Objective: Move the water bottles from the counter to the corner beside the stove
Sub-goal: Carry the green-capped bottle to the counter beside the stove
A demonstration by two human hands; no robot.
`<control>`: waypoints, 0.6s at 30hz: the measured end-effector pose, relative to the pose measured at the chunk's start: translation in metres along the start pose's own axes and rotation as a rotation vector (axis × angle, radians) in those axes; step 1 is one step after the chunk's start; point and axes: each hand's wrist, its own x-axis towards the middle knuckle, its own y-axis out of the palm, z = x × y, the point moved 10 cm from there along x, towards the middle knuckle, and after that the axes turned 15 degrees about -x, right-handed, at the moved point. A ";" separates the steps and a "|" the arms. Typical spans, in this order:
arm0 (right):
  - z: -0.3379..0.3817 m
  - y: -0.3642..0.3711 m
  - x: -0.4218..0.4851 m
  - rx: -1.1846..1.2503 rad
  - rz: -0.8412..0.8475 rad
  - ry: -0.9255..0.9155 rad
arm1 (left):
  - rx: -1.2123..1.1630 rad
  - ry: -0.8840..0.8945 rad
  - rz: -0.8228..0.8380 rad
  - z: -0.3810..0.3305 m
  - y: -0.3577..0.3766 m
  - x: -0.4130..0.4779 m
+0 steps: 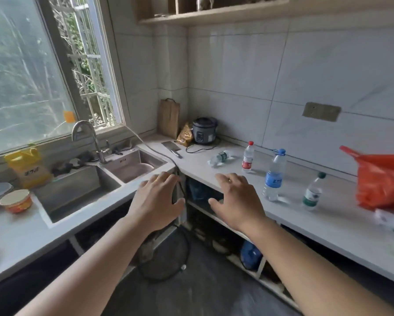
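Several clear water bottles are on the pale counter [305, 226] to my right. A small one with a green label [220, 158] lies on its side. A red-capped, red-labelled bottle [248, 157] stands upright behind it. A taller blue-capped bottle [273, 176] stands nearer the front edge, and a small green-capped one [312, 192] stands to its right. My left hand [158, 199] and my right hand [234, 199] hover in front of the counter's inner corner, fingers spread, both holding nothing. My right hand is a short way left of the blue-capped bottle.
A rice cooker [204, 131], a snack bag [185, 134], a cutting board [169, 117] and a cleaver [172, 147] occupy the far corner. An orange plastic bag [380, 179] sits at the right. A double sink [100, 181] with a faucet [86, 135] lies to the left. No stove is in view.
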 end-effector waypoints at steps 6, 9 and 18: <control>-0.054 0.040 0.021 -0.129 0.073 0.160 | -0.076 0.103 0.118 0.005 0.074 0.062; -0.082 0.046 0.029 -0.179 0.110 0.275 | -0.122 0.183 0.176 0.000 0.098 0.097; -0.146 0.054 0.006 -0.274 0.177 0.539 | -0.249 0.410 0.326 -0.057 0.166 0.146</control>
